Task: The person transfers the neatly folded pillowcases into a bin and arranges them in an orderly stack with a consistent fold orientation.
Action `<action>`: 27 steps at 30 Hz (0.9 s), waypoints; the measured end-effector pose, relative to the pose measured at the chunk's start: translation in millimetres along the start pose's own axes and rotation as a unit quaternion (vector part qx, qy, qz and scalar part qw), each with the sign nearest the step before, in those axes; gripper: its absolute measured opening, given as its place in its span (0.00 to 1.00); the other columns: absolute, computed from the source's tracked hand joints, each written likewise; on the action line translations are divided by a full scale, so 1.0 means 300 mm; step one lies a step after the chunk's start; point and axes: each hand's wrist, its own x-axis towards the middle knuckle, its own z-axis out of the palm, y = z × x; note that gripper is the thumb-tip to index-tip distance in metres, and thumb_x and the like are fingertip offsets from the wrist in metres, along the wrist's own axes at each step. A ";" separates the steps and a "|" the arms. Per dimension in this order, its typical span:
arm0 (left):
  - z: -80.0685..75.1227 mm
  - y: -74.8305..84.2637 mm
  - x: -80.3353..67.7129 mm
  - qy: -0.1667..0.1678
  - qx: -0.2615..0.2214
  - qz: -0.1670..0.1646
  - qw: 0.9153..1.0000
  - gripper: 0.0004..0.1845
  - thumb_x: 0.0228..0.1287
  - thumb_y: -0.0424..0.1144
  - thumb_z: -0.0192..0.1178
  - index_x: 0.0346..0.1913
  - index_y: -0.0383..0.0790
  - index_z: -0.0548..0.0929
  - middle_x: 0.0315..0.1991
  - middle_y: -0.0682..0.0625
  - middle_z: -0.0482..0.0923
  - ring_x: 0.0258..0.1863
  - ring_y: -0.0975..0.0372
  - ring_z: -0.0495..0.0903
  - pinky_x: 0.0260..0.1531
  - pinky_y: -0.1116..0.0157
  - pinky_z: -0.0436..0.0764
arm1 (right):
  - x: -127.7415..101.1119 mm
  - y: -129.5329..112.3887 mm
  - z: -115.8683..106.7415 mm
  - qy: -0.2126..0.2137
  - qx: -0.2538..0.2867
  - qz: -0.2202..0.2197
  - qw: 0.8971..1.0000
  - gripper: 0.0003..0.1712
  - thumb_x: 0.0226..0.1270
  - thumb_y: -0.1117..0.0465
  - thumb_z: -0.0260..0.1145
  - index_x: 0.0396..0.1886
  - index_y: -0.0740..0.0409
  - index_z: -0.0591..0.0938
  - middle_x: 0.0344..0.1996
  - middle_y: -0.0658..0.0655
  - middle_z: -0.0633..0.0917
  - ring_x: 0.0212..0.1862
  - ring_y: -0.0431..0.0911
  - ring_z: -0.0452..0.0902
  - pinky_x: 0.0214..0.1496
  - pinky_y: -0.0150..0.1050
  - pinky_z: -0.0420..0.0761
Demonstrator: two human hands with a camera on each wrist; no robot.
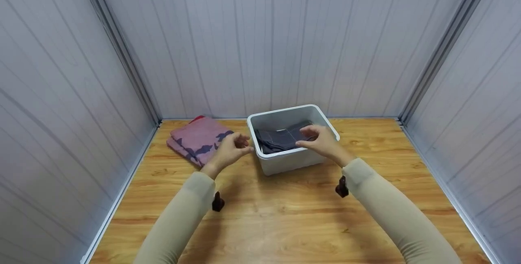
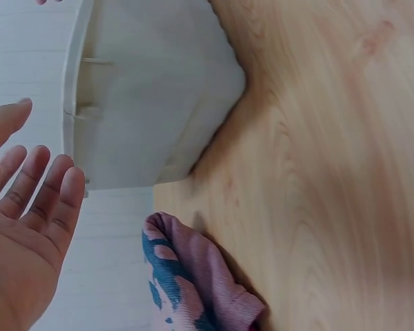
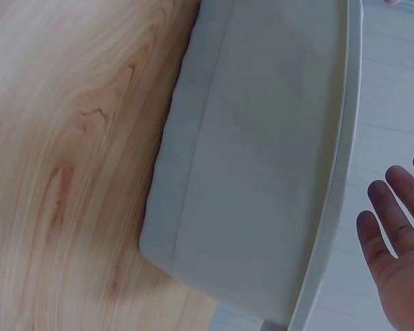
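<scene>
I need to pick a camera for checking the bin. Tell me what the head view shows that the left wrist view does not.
Only the head view shows the dark cloth inside the bin, the right hand over it, and both sleeves. Only the left wrist view shows the left hand's open palm close up and the bin's outer wall from the side. Both show the bin, the left hand, the pink cloth and the wooden table.

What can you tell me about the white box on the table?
The white box looks like plastic, a rectangular tub with rounded corners, a rolled rim and no lid. It stands upright on the wooden table, beside a folded pink cloth. Dark folded cloth lies inside. Both hands hover at its rim, none clearly touching.
</scene>
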 end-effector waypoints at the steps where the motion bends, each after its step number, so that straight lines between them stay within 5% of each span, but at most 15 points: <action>1: 0.001 -0.005 -0.005 -0.002 0.001 0.001 1.000 0.18 0.67 0.31 0.75 0.57 0.29 0.85 0.47 0.37 0.87 0.44 0.57 0.83 0.47 0.65 0.82 | -0.002 -0.001 0.006 -0.002 0.002 -0.003 1.000 0.28 0.66 0.61 0.82 0.61 0.71 0.85 0.57 0.71 0.88 0.61 0.65 0.85 0.67 0.63 0.83; 10: 0.014 -0.065 -0.044 -0.014 0.018 0.009 1.000 0.17 0.66 0.32 0.75 0.55 0.30 0.86 0.47 0.36 0.87 0.46 0.55 0.84 0.45 0.66 0.83 | -0.013 -0.001 0.062 -0.008 0.021 -0.019 1.000 0.27 0.64 0.63 0.82 0.59 0.72 0.86 0.59 0.73 0.88 0.65 0.68 0.83 0.72 0.66 0.77; 27: -0.021 -0.165 -0.113 -0.003 0.021 -0.014 1.000 0.18 0.68 0.36 0.76 0.56 0.33 0.85 0.57 0.38 0.86 0.57 0.44 0.85 0.65 0.39 0.81 | -0.012 0.014 0.140 -0.031 -0.022 -0.035 0.999 0.25 0.62 0.58 0.84 0.54 0.68 0.89 0.51 0.66 0.92 0.56 0.60 0.88 0.64 0.58 0.85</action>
